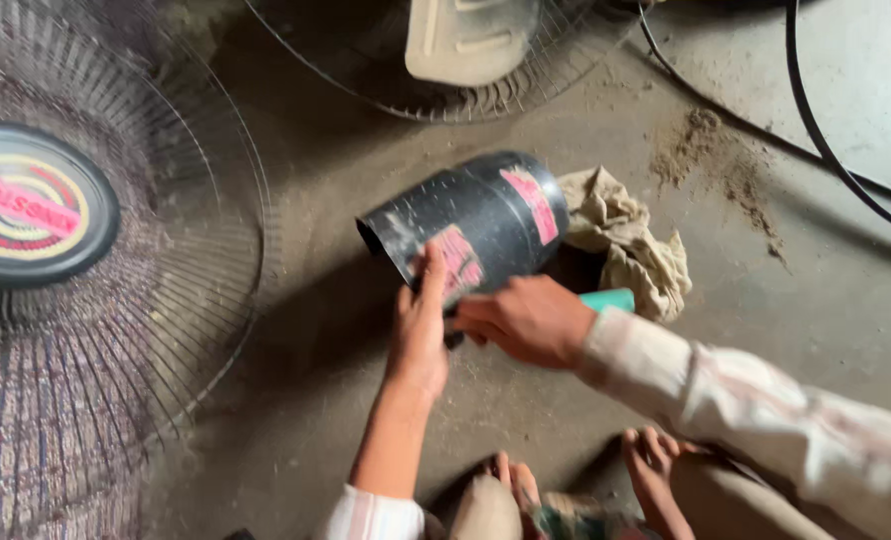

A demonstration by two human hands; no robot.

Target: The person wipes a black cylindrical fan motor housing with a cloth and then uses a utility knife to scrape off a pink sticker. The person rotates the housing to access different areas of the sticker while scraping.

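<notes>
A black rounded motor cover (pixel 476 225) with pink stickers lies on its side on the concrete floor. My left hand (pixel 421 330) grips its near edge, thumb up against the shell. My right hand (pixel 531 320) is closed just below the cover on a tool whose teal handle (pixel 609 299) sticks out to the right. The tool's tip is hidden between my hands.
A wire fan guard (pixel 116 300) with a round black badge fills the left. A second guard with a pale blade (pixel 471 40) lies at the top. A crumpled beige rag (pixel 631 240) sits right of the cover. Black cables (pixel 816 130) and a dirt pile (pixel 716 150) are at upper right. My bare feet (pixel 656 470) are at the bottom.
</notes>
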